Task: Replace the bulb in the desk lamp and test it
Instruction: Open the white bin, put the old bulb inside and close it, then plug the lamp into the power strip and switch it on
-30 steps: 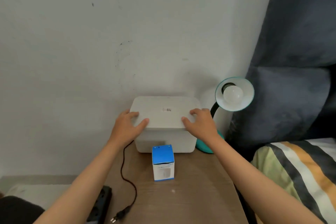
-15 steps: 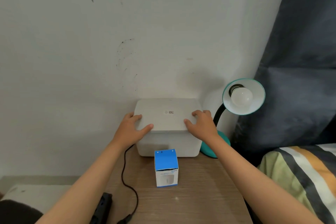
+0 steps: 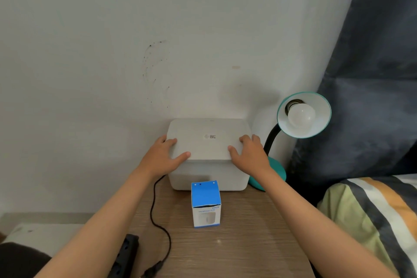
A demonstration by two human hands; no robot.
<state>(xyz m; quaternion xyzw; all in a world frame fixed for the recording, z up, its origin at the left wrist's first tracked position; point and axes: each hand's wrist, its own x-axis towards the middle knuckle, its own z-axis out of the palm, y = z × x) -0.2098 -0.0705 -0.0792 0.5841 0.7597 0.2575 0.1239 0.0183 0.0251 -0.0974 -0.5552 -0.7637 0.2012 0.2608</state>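
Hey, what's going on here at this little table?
A person grips the lid of a white box at the back of the wooden table, left hand on its left end, right hand on its right. A blue-and-white carton stands in front, untouched. The teal desk lamp beside the box has a bulb in its shade; its plug lies on the table.

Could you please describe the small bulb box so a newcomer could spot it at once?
On the wooden table against the wall, find the large white box. The bulb box stands upright just in front of it, far smaller, with a bright blue top.
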